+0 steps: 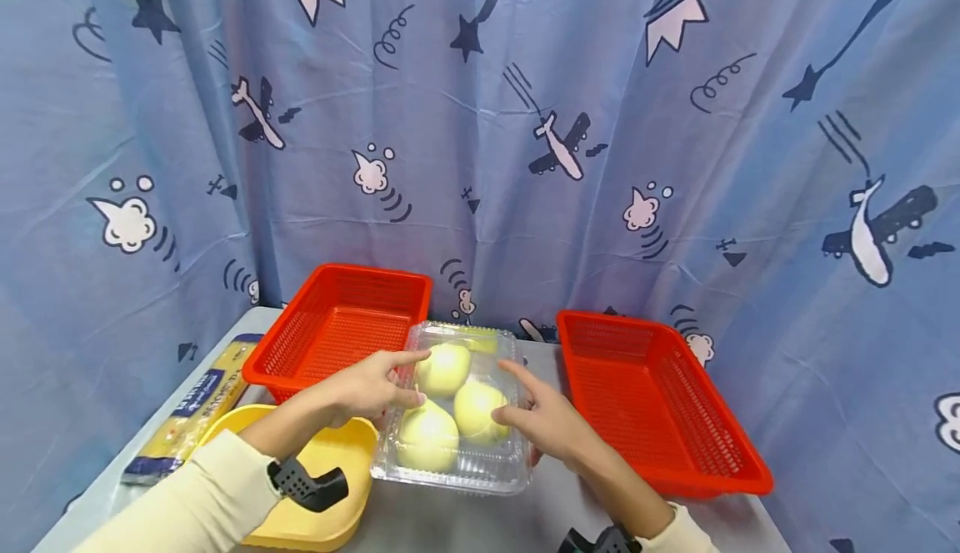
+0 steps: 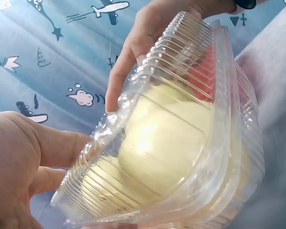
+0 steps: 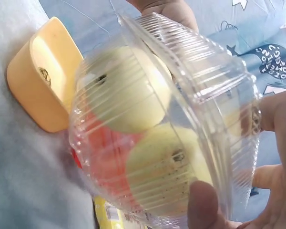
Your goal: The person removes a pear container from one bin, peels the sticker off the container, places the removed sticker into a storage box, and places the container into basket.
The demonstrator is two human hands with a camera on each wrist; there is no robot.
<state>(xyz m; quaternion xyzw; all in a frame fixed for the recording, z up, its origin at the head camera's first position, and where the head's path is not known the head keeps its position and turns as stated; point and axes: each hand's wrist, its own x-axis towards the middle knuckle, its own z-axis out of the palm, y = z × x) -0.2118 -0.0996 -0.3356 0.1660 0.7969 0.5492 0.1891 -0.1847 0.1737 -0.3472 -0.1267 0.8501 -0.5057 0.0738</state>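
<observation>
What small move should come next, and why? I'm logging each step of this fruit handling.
Probably pry the lid up: both the left hand and right hand already grip opposite sides of the closed clear clamshell, with three yellow fruits sealed inside.

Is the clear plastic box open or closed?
Closed: the lid lies over the clear plastic box, with three yellow fruits inside. The pictures do not show whether it is latched.

clamshell box (image 1: 457,407): clear glossy ribbed plastic | baskets (image 1: 337,328): red plastic mesh
</observation>
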